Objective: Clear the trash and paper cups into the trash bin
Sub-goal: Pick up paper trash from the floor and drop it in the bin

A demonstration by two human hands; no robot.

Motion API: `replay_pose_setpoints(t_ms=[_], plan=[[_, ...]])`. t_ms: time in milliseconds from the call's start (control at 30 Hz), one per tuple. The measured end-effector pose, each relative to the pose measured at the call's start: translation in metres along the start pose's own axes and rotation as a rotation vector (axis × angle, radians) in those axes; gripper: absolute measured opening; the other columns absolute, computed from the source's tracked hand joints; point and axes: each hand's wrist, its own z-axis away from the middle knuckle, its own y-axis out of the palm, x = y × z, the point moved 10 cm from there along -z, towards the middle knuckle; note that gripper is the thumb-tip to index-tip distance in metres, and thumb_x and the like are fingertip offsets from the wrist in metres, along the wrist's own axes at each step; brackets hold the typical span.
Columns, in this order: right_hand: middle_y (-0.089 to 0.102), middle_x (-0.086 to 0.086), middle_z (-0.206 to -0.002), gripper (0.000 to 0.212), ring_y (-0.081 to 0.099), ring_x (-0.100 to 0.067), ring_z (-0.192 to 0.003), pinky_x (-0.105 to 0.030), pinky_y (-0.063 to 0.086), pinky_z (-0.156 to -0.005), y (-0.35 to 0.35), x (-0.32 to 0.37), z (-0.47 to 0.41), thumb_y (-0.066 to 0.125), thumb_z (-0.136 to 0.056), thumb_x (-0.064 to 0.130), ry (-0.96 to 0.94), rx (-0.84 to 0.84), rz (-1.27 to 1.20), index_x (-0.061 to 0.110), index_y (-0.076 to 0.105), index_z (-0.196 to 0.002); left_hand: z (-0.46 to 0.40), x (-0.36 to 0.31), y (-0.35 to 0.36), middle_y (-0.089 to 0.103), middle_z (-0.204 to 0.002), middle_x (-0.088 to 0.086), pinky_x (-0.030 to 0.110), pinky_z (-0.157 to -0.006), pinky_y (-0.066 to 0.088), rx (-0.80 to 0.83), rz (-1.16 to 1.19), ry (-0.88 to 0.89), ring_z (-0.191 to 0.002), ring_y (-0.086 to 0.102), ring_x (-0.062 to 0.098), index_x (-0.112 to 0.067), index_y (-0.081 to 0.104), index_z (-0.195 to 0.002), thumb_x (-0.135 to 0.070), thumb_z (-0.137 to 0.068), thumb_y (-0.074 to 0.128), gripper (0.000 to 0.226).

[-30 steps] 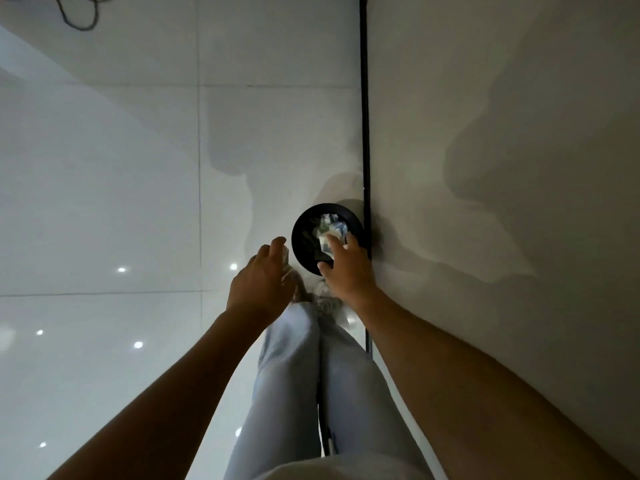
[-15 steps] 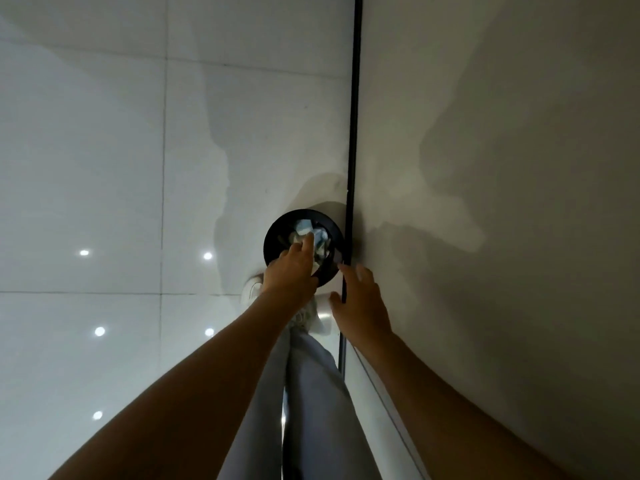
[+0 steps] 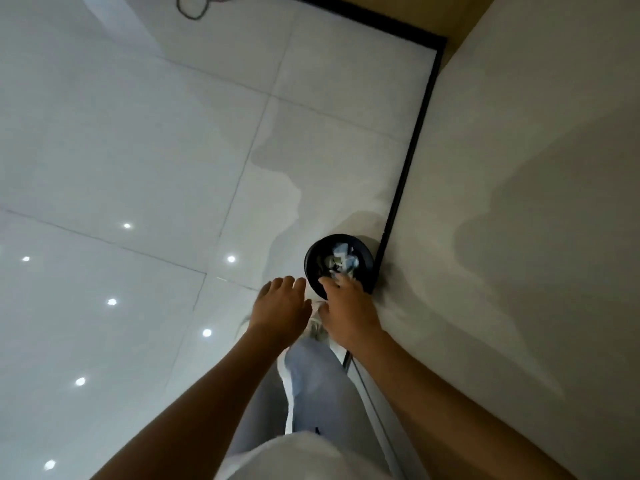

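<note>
Both forearms reach forward and down from the bottom of the view, backs of the hands toward the camera. The left hand (image 3: pixel 280 306) hangs over the floor (image 3: pixel 138 168) just beside the trash bin (image 3: pixel 311 263), fingers loosely spread and slightly curled; its grip is open with nothing in it. The right hand (image 3: pixel 348 306) overlaps the near rim of the bin, fingers pointing down into the opening; whether its grip has hold of anything cannot be told (the palm side is hidden). The round black bin stands on the pale tiled floor, right against the dark baseboard (image 3: pixel 405 168) of the wall (image 3: pixel 519 168), with crumpled trash (image 3: pixel 341 259) showing inside. Light trousers (image 3: pixel 311 393) show below the hands.
</note>
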Motion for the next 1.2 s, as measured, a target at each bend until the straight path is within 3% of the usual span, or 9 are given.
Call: replay_pose_setpoints(t_ms=[233, 467, 867, 1200], plan=[[0.041, -0.009, -0.141, 0.044, 0.039, -0.030, -0.128, -0.041, 0.037, -0.102, -0.009, 0.130, 0.048, 0.043, -0.099, 0.028, -0.244, 0.049, 0.301, 0.020, 0.036, -0.142, 0.107, 0.078, -0.040, 0.052, -0.131, 0.003, 0.030, -0.100, 0.039, -0.097, 0.113, -0.199, -0.119, 0.050, 0.021, -0.016, 0.041, -0.136, -0.040, -0.098, 0.036, 0.045], [0.043, -0.008, -0.137, 0.041, 0.041, -0.030, -0.123, -0.041, 0.036, -0.100, 0.047, 0.278, 0.099, 0.042, -0.098, 0.025, -0.460, 0.076, 0.500, 0.020, 0.040, -0.138, 0.239, 0.197, -0.043, 0.054, -0.126, 0.003, 0.030, -0.097, 0.039, -0.252, 0.243, -0.439, -0.115, 0.052, 0.021, -0.015, 0.044, -0.133, -0.038, -0.098, 0.035, 0.042], [0.043, -0.007, -0.138, 0.042, 0.045, -0.028, -0.121, -0.039, 0.042, -0.094, 0.294, 0.543, 0.273, 0.041, -0.099, 0.032, -0.916, 0.187, 0.814, 0.021, 0.039, -0.140, 0.564, 0.395, 0.096, 0.055, -0.124, 0.002, 0.031, -0.094, 0.039, -0.374, 0.507, -0.954, -0.111, 0.052, 0.021, -0.016, 0.044, -0.131, -0.039, -0.099, 0.032, 0.041], [0.042, -0.006, -0.141, 0.046, 0.046, -0.027, -0.121, -0.037, 0.043, -0.096, 0.478, 0.668, 0.410, 0.043, -0.099, 0.034, -1.288, 0.375, 1.111, 0.022, 0.037, -0.143, 0.763, 0.470, 0.217, 0.056, -0.122, 0.002, 0.030, -0.092, 0.040, -0.479, 0.805, -1.373, -0.109, 0.054, 0.019, -0.016, 0.045, -0.130, -0.040, -0.099, 0.031, 0.041]])
